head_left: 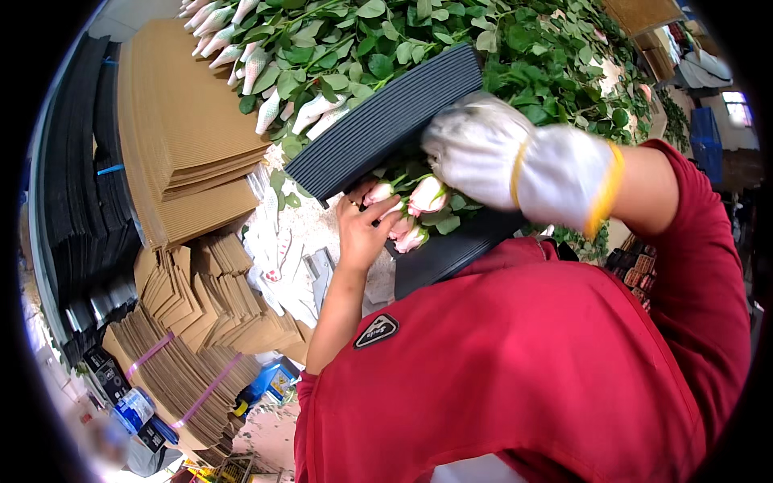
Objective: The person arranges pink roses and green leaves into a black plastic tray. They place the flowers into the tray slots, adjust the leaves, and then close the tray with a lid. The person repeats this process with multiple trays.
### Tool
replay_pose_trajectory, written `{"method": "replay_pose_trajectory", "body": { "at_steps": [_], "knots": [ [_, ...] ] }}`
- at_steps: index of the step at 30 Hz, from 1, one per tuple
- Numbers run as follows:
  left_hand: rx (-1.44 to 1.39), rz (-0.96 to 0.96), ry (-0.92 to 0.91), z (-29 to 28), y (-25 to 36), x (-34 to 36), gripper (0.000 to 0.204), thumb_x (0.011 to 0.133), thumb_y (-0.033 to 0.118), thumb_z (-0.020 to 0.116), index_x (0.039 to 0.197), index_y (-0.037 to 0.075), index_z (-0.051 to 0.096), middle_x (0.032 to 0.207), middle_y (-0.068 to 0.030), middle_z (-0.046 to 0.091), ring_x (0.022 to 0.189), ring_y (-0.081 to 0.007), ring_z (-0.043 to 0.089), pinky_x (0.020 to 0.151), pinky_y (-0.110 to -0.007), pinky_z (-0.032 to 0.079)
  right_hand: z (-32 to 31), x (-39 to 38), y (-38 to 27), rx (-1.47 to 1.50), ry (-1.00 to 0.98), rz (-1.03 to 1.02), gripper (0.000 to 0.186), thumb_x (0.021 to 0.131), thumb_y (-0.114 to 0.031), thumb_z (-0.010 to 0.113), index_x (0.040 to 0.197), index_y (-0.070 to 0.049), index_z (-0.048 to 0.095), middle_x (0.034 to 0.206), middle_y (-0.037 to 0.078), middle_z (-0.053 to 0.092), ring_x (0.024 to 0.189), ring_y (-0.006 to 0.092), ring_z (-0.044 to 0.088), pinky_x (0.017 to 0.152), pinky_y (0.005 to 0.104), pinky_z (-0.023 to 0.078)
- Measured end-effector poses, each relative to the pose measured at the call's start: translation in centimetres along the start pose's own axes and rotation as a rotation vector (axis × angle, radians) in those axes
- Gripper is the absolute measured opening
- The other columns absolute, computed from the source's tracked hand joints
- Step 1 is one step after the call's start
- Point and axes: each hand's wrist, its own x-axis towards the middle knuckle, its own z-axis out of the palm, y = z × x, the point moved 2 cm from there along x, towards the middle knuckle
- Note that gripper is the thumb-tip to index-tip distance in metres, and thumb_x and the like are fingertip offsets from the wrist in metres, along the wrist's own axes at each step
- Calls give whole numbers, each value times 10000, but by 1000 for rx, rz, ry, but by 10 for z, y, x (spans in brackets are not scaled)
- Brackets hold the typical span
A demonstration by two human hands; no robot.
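Close to my chest, a black corrugated sheet (386, 121) stands tilted on the far side of several pink roses (427, 196). Another black panel (459, 253) lies on their near side. My bare left hand (366, 228) has its bent fingers around the rose heads at the left end. On my right hand (477, 149) is a white glove with yellow trim. It is over the rose stems and leaves, against the lower edge of the far sheet. Motion blurs that glove, and its fingers are partly hidden, so its grip does not show.
Long leafy stems (539, 64) cover the table's far side, with white-netted rose heads (229, 44) at far left. Brown corrugated sheets (185, 121) and black sheets (84, 185) are stacked left. Below are strapped cardboard pieces (181, 378). A white glove (282, 258) lies left of my forearm.
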Motion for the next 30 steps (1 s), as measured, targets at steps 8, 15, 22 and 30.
{"method": "replay_pose_trajectory", "body": {
  "at_steps": [8, 15, 22, 30],
  "knots": [
    [198, 7, -6, 6, -3, -3, 444, 687, 261, 828, 1082, 95, 711, 1111, -108, 672, 1057, -308, 589, 1040, -480, 348, 81, 30, -10, -35, 544, -74, 293, 767, -200, 591, 1023, -87, 677, 919, 61, 685, 771, 220, 687, 600, 342, 560],
    [118, -51, -82, 6, -9, -8, 495, 654, 277, 832, 1097, 94, 707, 1054, -100, 702, 1079, -309, 583, 1070, -495, 324, 87, 31, -8, 58, 546, -145, 219, 825, -205, 575, 971, -66, 661, 805, 81, 655, 682, 230, 660, 546, 358, 537],
    [260, -83, 0, 15, -4, -21, 493, 699, 409, 789, 1136, 190, 721, 1196, -96, 613, 1162, -318, 496, 1050, -511, 286, 96, 34, -16, 2, 450, -162, 330, 858, -205, 545, 1116, -22, 639, 983, 136, 685, 878, 284, 669, 766, 395, 551],
    [274, -91, 31, 12, -4, -18, 520, 677, 422, 799, 1156, 235, 717, 1394, 23, 542, 1245, -320, 426, 1045, -521, 245, 110, 36, -18, -43, 455, -183, 385, 850, -245, 538, 1170, -51, 629, 968, 70, 681, 837, 220, 655, 729, 376, 538]
  ]
}}
